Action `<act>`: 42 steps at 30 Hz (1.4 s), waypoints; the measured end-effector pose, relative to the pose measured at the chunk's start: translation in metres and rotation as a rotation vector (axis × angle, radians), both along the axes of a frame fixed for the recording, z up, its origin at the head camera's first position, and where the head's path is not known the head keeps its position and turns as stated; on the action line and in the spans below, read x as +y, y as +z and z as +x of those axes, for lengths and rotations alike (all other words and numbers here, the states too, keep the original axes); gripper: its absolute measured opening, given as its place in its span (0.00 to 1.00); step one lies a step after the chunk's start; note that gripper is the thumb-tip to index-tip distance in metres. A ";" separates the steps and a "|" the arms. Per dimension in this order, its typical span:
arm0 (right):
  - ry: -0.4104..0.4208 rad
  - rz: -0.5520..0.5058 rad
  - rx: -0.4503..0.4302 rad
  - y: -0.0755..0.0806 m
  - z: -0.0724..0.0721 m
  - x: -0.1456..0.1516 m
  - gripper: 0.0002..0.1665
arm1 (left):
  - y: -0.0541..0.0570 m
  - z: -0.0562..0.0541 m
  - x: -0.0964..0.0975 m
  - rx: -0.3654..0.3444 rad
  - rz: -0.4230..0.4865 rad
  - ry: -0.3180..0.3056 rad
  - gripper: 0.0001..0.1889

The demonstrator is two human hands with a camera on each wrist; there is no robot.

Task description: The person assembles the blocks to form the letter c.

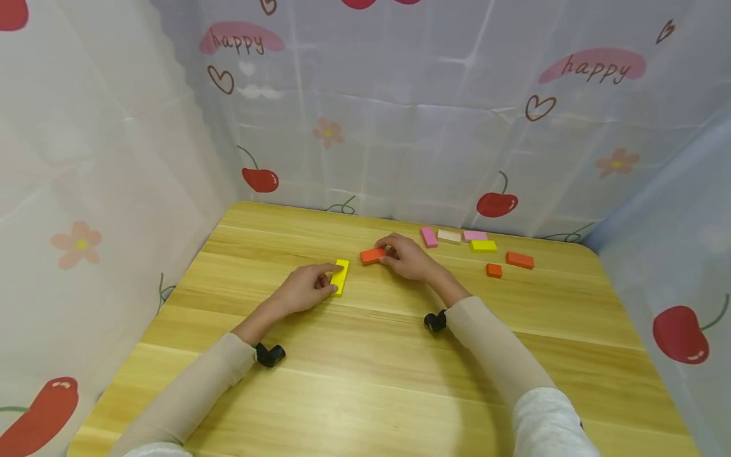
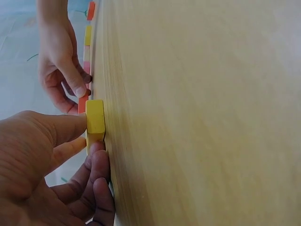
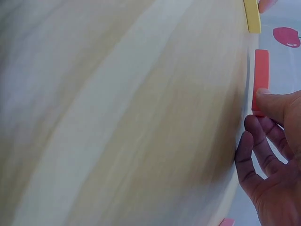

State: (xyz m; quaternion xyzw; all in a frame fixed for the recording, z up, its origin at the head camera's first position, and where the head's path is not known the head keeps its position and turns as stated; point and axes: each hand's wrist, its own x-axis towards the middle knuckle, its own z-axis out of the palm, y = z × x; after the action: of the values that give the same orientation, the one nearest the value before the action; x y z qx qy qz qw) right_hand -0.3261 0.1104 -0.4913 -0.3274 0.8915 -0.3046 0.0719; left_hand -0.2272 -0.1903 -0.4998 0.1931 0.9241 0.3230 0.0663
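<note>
My left hand point(image 1: 302, 289) pinches a long yellow block point(image 1: 341, 279) between thumb and fingers on the wooden table. In the left wrist view, that yellow block point(image 2: 95, 117) lies between the thumb and the curled fingers. To its right, my right hand point(image 1: 408, 257) grips one end of an orange-red block point(image 1: 371, 256), its other end pointing toward the yellow one. The right wrist view has the thumb on the side of the orange-red block point(image 3: 261, 70), with a gap between it and the yellow block point(image 3: 252, 16).
Along the table's back right lie a pink block point(image 1: 429, 237), a pale wood block point(image 1: 448, 237), a second pink block point(image 1: 475, 235) and a yellow block point(image 1: 483, 246). Nearer are a small orange block point(image 1: 493, 271) and a longer orange-red one point(image 1: 520, 260). Printed curtains point(image 1: 400, 152) surround the table.
</note>
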 end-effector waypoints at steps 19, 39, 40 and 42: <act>0.012 0.020 0.026 -0.004 -0.004 -0.020 0.19 | -0.001 0.001 0.001 -0.019 0.006 0.015 0.26; 0.033 0.109 0.042 -0.002 -0.013 -0.034 0.18 | -0.001 -0.002 0.000 -0.043 0.013 0.019 0.25; 0.032 0.112 0.045 -0.002 -0.013 -0.035 0.18 | 0.000 -0.002 0.000 -0.043 0.014 0.019 0.25; 0.028 0.118 0.046 -0.002 -0.012 -0.036 0.18 | 0.000 -0.002 0.000 -0.046 0.016 0.021 0.25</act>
State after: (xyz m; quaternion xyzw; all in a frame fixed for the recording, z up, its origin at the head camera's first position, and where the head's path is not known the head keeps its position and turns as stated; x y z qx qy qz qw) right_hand -0.3383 0.0741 -0.4929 -0.3420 0.9047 -0.2429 0.0746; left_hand -0.2291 -0.1908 -0.5000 0.1767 0.9217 0.3355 0.0824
